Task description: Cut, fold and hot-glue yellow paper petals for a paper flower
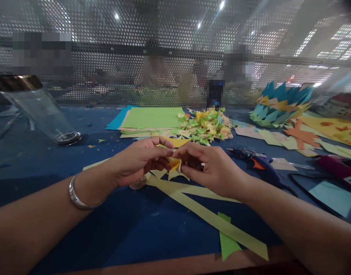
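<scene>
On the near side of the yellow paper piece (174,164), toward the right, a long pale strip (211,217) crosses over a green strip (228,246) on the blue table (129,233). The left hand (141,158) and right hand (211,164) both pinch the yellow paper piece with thumb and fingertips, above the table. Right of it lies 1 glue gun (263,168); beyond it, a heap of paper scraps (210,126) beside 1 green-topped paper stack (155,116).

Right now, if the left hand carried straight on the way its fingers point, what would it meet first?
Beyond the yellow paper piece at its fingertips, the left hand would probably meet the right hand first; depth between the fingers is unclear.
</scene>
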`<control>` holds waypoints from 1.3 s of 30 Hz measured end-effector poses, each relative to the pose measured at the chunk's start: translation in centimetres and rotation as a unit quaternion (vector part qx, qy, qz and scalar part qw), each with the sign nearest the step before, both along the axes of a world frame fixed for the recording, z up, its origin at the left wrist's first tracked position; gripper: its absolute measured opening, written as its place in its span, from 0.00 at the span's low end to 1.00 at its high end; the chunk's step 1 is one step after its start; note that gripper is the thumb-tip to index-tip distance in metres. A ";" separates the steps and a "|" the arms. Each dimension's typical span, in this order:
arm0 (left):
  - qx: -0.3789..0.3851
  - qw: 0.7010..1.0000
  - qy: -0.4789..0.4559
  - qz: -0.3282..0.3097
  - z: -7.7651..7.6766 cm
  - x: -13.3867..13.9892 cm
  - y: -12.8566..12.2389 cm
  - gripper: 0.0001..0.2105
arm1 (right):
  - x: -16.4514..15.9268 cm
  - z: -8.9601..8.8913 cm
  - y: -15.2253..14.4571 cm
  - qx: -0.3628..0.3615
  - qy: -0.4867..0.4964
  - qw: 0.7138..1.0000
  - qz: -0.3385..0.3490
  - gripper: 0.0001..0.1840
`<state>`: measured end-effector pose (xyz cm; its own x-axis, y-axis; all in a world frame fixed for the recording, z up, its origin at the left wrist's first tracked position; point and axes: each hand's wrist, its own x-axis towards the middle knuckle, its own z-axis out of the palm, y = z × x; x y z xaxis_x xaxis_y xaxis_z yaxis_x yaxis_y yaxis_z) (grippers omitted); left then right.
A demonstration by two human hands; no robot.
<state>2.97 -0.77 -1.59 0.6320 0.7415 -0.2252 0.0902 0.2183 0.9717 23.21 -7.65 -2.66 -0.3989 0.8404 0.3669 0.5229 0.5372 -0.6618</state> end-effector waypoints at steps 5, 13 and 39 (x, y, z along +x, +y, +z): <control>-0.034 0.999 0.003 -0.012 0.1 0.0 -0.3 0.07 | -0.1 -0.1 -0.1 0.000 -0.005 1.000 0.004 0.10; 0.108 0.993 0.009 0.045 0.3 0.2 -0.4 0.07 | 0.0 0.1 -0.1 0.035 0.003 0.999 -0.021 0.07; 0.578 0.798 0.168 0.014 1.3 -0.5 -2.6 0.04 | 0.4 0.1 0.4 0.066 -0.010 0.993 -0.096 0.07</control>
<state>2.46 -3.36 -0.26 0.6590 0.5891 0.4677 0.3987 -0.8008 0.4470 23.58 -7.24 -2.51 -0.2441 0.8469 0.4724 0.6359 0.5076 -0.5814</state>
